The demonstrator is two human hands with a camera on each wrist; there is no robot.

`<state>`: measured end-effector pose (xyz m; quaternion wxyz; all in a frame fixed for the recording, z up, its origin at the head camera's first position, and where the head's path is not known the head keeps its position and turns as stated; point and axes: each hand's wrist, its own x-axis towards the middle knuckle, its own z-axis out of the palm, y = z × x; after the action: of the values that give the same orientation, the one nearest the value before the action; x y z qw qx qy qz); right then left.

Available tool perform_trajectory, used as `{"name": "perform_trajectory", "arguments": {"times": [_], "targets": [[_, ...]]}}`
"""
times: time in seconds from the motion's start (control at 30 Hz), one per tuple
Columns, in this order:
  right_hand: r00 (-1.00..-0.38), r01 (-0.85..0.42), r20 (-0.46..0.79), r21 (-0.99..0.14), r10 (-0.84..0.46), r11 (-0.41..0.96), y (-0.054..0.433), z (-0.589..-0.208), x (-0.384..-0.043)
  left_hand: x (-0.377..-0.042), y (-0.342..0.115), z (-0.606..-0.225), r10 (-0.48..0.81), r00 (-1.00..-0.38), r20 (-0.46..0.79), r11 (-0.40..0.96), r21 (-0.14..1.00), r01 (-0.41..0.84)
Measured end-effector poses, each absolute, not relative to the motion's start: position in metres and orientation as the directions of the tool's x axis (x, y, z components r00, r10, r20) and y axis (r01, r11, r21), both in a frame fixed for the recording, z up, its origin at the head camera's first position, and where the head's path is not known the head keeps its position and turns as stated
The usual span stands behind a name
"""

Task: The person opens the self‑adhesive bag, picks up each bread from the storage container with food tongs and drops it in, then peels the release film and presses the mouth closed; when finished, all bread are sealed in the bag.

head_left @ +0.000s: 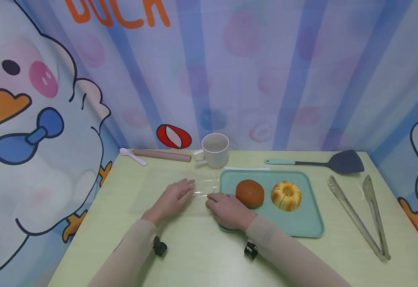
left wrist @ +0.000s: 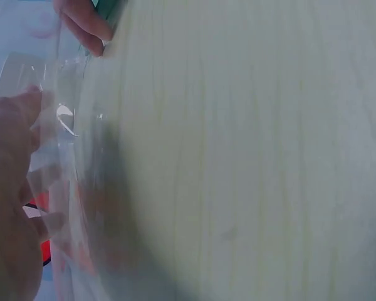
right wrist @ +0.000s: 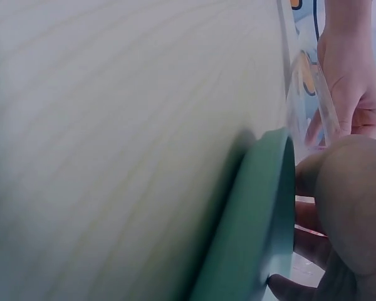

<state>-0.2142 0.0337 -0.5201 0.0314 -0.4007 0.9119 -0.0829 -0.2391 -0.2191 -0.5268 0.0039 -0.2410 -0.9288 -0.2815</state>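
A clear plastic bag lies flat to the left of the green tray, its mouth towards the tray. My left hand holds the bag near that mouth; its fingers show through the film in the left wrist view. My right hand lies over the tray's left rim, curled fingers pinching the mouth's edge; its fingertips also appear at the top of the left wrist view. On the tray sit a round brown bun, right beside the right hand, and a golden ring-shaped bread.
Behind the bag are a small spoon, a pinkish rolling pin and a white mug. A white strip-like utensil lies behind the tray. At right are a dark spatula and spread metal tongs. A printed curtain hangs behind.
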Motion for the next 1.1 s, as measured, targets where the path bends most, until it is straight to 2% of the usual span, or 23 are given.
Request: {"name": "perform_trajectory", "arguments": {"times": [0.2, 0.47, 0.7, 1.1], "targets": [[-0.673, -0.729, 0.035, -0.201, -0.739, 0.655, 0.0355, -0.5198, -0.2154, -0.2405, -0.2204, -0.5277, 0.452, -0.861, 0.233, 0.687, 0.525, 0.503], [-0.658, -0.744, 0.067, -0.205, -0.75, 0.635, 0.0366, -0.5222, -0.2182, -0.2395, -0.2208, -0.5256, 0.436, -0.89, 0.137, 0.694, 0.578, 0.429], [-0.657, -0.747, 0.063, -0.184, -0.751, 0.638, 0.0367, -0.5237, -0.2205, -0.2411, -0.2214, -0.5268, 0.469, -0.856, 0.219, 0.655, 0.564, 0.503], [-0.625, -0.776, 0.102, -0.184, -0.774, 0.603, 0.0391, -0.5213, -0.2224, -0.2424, -0.2221, -0.526, 0.441, -0.882, 0.165, 0.678, 0.584, 0.448]]}}
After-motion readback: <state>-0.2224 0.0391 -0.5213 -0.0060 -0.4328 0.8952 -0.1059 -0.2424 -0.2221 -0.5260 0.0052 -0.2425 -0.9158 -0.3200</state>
